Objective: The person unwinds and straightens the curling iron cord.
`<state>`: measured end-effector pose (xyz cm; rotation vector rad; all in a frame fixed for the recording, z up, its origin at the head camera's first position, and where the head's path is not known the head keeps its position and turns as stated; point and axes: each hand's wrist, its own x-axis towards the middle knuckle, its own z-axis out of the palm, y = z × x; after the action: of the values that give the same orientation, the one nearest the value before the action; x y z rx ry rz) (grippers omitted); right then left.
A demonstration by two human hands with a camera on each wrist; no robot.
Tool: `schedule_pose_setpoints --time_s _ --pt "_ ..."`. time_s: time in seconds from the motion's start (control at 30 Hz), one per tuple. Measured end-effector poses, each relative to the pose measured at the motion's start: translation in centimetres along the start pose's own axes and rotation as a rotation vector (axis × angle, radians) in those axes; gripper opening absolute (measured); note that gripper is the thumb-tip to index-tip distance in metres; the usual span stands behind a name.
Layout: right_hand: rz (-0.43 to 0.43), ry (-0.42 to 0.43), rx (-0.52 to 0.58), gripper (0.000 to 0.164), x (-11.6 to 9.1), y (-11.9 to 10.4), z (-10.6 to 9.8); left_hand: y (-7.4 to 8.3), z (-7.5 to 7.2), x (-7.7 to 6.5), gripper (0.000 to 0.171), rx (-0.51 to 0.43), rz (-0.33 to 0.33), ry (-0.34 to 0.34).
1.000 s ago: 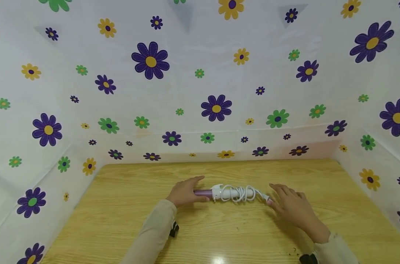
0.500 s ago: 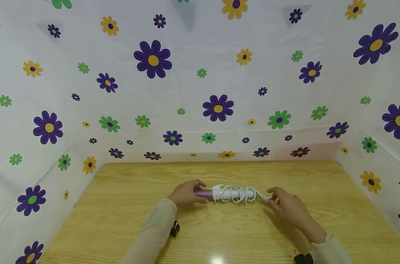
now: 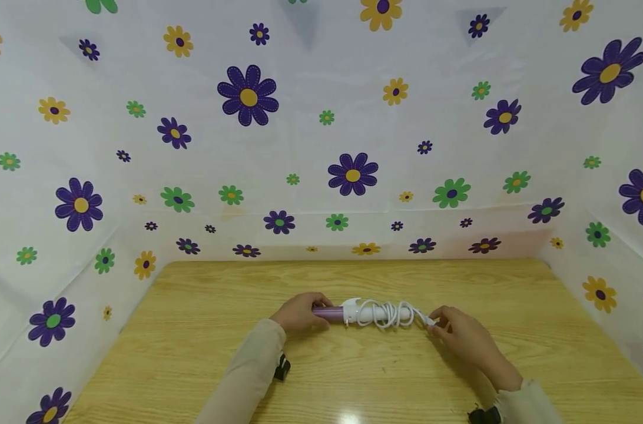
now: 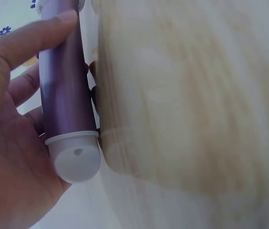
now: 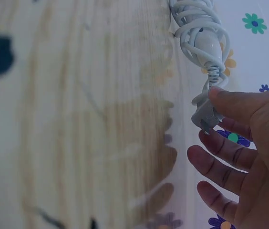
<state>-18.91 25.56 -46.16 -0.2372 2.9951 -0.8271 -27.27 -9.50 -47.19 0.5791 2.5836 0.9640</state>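
Note:
A curling iron [image 3: 352, 312] with a purple barrel and a white handle lies crosswise at the middle of the table. Its white cord [image 3: 389, 315] is wound loosely round the handle. At the barrel end, my left hand [image 3: 298, 312] grips the purple barrel [image 4: 67, 90], thumb on the near side and fingers round the far side; the white rounded tip [image 4: 77, 160] shows by the palm. On the other end, my right hand [image 3: 467, 337] pinches the plug [image 5: 206, 114] between thumb and forefinger, the remaining fingers spread loosely. Whether the iron touches the wood is hard to tell.
The wooden table [image 3: 385, 377] runs back to a white flower-printed cloth [image 3: 300, 147], which also rises along the left and right sides. Dark wrist straps [image 3: 282, 368] sit at both sleeves.
My left fingers have curled in round the barrel. The right fingers have closed from spread to a pinch on the plug. The curling iron stays in about the same place.

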Motion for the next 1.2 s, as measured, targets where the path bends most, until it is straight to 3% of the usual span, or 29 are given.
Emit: schedule_pose_setpoints --time_s 0.23,0.5,0.63,0.83,1.0,1.2 --pt "0.020 -0.020 0.077 0.026 0.3 0.2 0.2 -0.1 0.0 0.1 0.032 0.025 0.037 -0.012" --pt "0.047 0.038 0.158 0.024 0.6 0.2 0.8 -0.3 -0.1 -0.2 0.032 0.010 0.047 -0.011" --pt "0.061 0.038 0.190 0.024 0.7 0.2 0.7 -0.2 0.0 -0.4 0.032 0.002 0.053 0.021" --pt "0.065 0.038 0.217 0.025 0.5 0.2 0.2 0.9 -0.1 -1.8 0.031 0.010 0.049 0.091" --pt "0.083 0.116 0.285 0.032 0.6 -0.2 -0.7 1.4 -0.4 -2.7 0.031 0.001 0.077 0.144" --pt "0.130 0.182 0.559 0.049 0.7 -0.7 -1.7 1.8 -1.3 -4.0 0.031 -0.056 0.120 0.194"
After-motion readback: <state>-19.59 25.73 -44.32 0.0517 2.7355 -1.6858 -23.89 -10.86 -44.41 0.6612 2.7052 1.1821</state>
